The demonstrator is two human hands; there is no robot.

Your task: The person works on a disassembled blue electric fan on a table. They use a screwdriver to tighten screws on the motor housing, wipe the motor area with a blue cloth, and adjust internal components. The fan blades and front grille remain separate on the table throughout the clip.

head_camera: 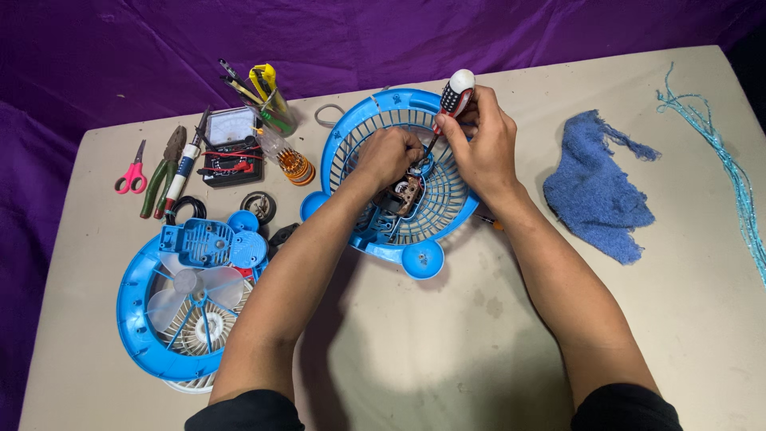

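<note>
A round blue fan housing (375, 120) with a grille lies open on the table, a small motor (403, 195) at its centre. My left hand (389, 154) reaches into the housing and grips a part just above the motor. My right hand (479, 140) holds a screwdriver (453, 96) with a red, black and white handle; its tip points down into the housing beside my left fingers.
At the left lie a second blue fan grille (136, 319) with a pale blade and a blue cover piece (209, 243). Scissors (132, 172), pliers (166, 172), a multimeter (233, 148) and a tool jar (271, 108) sit behind. A blue rag (598, 187) and blue string (734, 175) lie right.
</note>
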